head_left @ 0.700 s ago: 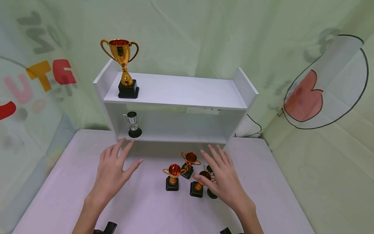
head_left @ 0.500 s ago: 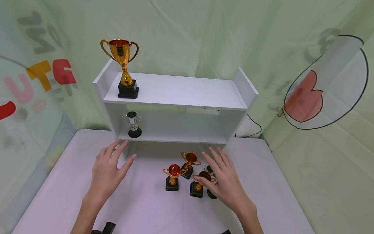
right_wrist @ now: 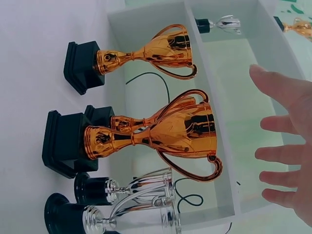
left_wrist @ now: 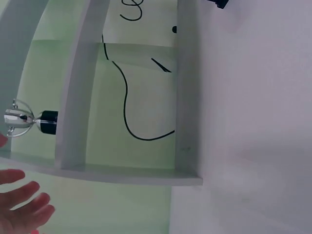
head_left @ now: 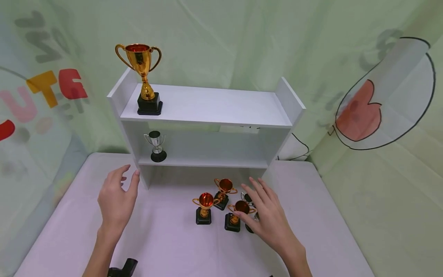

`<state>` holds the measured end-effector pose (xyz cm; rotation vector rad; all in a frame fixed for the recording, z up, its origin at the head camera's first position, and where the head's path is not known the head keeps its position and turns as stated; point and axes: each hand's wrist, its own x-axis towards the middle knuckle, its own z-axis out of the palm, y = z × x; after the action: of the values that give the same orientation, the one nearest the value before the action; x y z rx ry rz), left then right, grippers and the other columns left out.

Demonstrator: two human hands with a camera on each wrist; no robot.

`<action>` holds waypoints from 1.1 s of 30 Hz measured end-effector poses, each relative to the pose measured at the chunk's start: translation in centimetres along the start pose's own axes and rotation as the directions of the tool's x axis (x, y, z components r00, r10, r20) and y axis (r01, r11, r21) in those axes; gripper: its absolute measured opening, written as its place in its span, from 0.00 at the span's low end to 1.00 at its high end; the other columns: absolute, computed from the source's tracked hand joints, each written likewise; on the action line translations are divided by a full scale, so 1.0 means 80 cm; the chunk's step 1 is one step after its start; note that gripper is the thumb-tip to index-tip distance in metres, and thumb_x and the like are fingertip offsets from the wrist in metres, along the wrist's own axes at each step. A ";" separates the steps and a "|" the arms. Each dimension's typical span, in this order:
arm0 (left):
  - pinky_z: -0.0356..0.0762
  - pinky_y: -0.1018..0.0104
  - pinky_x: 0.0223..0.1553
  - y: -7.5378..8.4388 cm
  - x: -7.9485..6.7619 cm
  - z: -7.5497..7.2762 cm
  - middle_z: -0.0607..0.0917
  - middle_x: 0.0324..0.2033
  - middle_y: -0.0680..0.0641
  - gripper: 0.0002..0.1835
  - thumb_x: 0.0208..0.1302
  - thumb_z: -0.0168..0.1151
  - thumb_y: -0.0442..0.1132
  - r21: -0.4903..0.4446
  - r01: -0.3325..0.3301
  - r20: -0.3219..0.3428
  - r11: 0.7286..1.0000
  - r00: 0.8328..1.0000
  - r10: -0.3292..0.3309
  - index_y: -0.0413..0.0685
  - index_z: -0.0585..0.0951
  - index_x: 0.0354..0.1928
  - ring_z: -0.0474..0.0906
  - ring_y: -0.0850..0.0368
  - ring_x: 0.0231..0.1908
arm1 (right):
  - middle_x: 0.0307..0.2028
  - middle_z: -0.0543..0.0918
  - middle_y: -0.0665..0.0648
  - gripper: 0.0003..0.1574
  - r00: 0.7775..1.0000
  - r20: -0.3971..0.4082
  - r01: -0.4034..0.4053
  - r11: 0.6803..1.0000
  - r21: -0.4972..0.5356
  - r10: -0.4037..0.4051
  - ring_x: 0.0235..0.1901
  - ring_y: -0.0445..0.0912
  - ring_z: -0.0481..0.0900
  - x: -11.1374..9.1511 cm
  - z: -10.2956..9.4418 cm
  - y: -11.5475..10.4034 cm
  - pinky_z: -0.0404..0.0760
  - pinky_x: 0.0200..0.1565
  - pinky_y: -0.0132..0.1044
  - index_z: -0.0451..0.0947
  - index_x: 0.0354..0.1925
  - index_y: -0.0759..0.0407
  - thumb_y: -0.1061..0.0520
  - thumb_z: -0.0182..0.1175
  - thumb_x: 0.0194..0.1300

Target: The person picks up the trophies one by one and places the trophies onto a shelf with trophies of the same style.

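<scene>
My left hand [head_left: 115,202] hovers at the left of the shelf unit, fingers loosely bent and holding nothing; its fingertips also show in the left wrist view. My right hand [head_left: 271,221] is spread above the trophies on the table, with nothing in its grasp. Below and beside it stand small gold trophies, one nearest the thumb [head_left: 232,222], one at the left [head_left: 204,215] and one behind [head_left: 225,186]. Two silver trophies [right_wrist: 146,187] with black bases show in the right wrist view; in the head view the right hand partly hides them.
A white two-tier shelf unit [head_left: 214,105] stands at the back of the white-covered table [head_left: 173,246]. A large gold trophy [head_left: 147,77] is on its top tier at the left, a small silver trophy [head_left: 157,148] on the tier below. A black object [head_left: 124,267] lies near the left forearm.
My left hand has drawn back leftward from the shelf's front edge, its fingers bending more. The right hand stays almost in place over the trophies. The head view has shifted slightly.
</scene>
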<state>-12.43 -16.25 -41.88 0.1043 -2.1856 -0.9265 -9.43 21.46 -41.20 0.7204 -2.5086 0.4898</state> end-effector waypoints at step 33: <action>0.72 0.88 0.42 -0.022 0.054 0.059 0.87 0.51 0.36 0.19 0.66 0.67 0.32 -0.306 0.189 0.029 0.933 0.982 -0.189 0.36 0.82 0.58 0.86 0.40 0.47 | 0.62 0.79 0.61 0.50 0.992 0.011 -0.125 0.989 0.082 0.124 0.61 0.57 0.77 -0.031 0.018 0.003 0.83 0.56 0.53 0.76 0.65 0.62 0.54 0.84 0.44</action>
<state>-19.03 -16.24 -42.61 0.1672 -2.0275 -1.3646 -8.18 21.98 -43.73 0.5984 -2.5624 0.6389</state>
